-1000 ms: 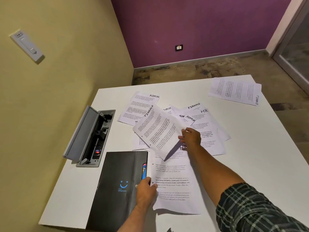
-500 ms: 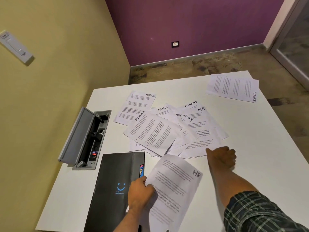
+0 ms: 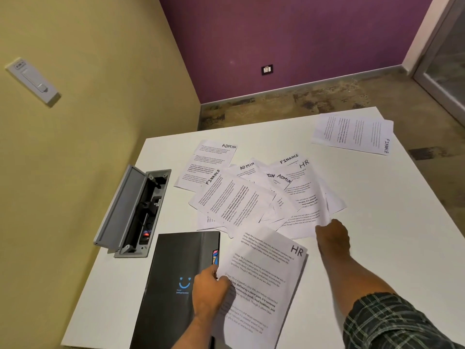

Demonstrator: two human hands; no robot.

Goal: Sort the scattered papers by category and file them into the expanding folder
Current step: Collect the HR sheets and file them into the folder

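A black expanding folder with a blue smile logo lies shut at the table's near left. My left hand grips the left edge of a sheet marked HR, held just right of the folder. My right hand pinches the near corner of another HR sheet in the heap and lifts that corner. The heap holds several overlapping sheets marked ADMIN, FINANCE and HR. A separate ADMIN sheet lies at its far left.
The white table stands against a yellow wall. An open grey cable box is set into the table left of the folder. Loose sheets marked FINANCE lie at the far right corner.
My left hand has drawn the HR sheet out of the heap toward me. My right hand let the FINANCE sheet drop, moved right and took hold of another HR sheet's corner.
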